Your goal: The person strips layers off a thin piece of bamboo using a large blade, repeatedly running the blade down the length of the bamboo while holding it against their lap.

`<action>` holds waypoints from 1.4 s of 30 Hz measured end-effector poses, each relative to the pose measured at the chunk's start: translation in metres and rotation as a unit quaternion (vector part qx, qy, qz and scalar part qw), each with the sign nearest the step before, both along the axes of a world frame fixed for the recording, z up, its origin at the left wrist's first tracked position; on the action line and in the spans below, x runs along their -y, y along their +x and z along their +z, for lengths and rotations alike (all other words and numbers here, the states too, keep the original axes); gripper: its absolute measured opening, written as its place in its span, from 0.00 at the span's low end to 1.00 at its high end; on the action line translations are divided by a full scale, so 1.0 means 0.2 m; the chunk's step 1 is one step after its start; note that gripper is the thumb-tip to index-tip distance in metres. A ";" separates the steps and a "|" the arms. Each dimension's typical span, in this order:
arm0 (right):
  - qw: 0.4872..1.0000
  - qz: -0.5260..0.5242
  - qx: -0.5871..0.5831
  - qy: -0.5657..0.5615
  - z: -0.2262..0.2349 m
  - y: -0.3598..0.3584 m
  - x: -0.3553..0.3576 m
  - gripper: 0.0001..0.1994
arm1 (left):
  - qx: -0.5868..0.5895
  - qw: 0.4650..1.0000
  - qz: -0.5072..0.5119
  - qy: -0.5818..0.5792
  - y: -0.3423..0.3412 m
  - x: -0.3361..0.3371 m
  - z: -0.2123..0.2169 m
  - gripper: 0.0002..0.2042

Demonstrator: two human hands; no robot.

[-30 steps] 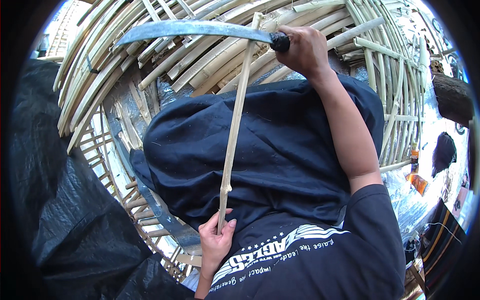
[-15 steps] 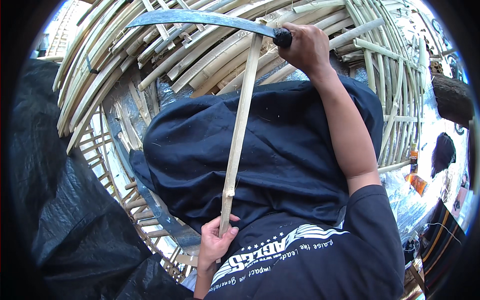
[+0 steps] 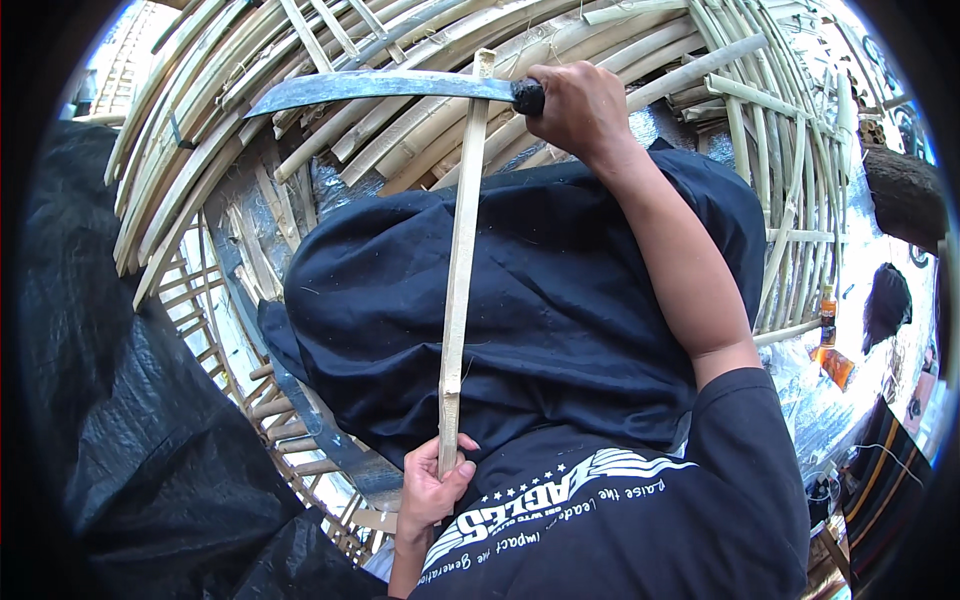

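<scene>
My left hand (image 3: 437, 483), close to my body, is closed round the lower end of a pale bamboo strip (image 3: 460, 240). The strip runs away from me over the dark cloth on my lap, with a node a little above my fingers. My right hand (image 3: 585, 108) grips the black handle of a long, curved machete (image 3: 385, 86), its arm stretched forward. The blade points left and lies across the strip near its far end, which sticks out beyond the blade. Whether the edge bites into the bamboo I cannot tell.
Split bamboo lengths (image 3: 430, 135) are piled beyond my knees. A bamboo lattice (image 3: 785, 190) stands at the right. Black sheeting (image 3: 150, 400) covers the left side. At the right lie a bottle (image 3: 828, 308) and a black bag (image 3: 887, 305); a dark log (image 3: 903, 195) is behind them.
The machete has come slightly nearer to me and left along the strip. The strip's far end has swung left and now shows beyond the blade. My left hand has hardly moved.
</scene>
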State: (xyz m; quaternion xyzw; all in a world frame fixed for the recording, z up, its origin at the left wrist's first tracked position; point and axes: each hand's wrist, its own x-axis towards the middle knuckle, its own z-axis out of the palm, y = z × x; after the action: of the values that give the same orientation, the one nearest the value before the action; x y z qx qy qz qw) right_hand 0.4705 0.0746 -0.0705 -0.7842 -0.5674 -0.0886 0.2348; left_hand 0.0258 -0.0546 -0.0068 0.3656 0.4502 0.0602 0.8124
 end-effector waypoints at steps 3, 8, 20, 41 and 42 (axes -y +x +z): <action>1.000 -0.023 0.017 -0.006 -0.02 0.04 -0.02 0.04 | -0.022 0.999 -0.012 0.026 0.01 0.00 0.00 0.12; 0.998 0.027 0.009 -0.051 -0.02 -0.08 -0.03 0.04 | -0.035 0.999 0.017 0.017 0.01 -0.01 -0.01 0.11; 0.998 0.050 0.020 -0.020 -0.01 -0.07 -0.03 0.04 | -0.006 0.999 0.033 -0.017 -0.03 -0.02 -0.01 0.10; 0.991 0.103 0.004 -0.085 -0.03 -0.03 -0.05 0.05 | -0.070 0.993 -0.013 0.094 -0.11 -0.05 -0.01 0.11; 0.991 0.096 -0.013 -0.092 -0.03 -0.02 -0.05 0.06 | -0.071 0.993 -0.022 0.091 -0.10 -0.05 0.01 0.11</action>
State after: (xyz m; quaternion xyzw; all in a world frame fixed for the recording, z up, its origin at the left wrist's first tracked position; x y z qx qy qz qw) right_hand 0.4656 0.0838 -0.0758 -0.7452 -0.6432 -0.0028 0.1760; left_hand 0.0055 -0.0442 -0.0051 0.4515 0.4909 0.0569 0.7429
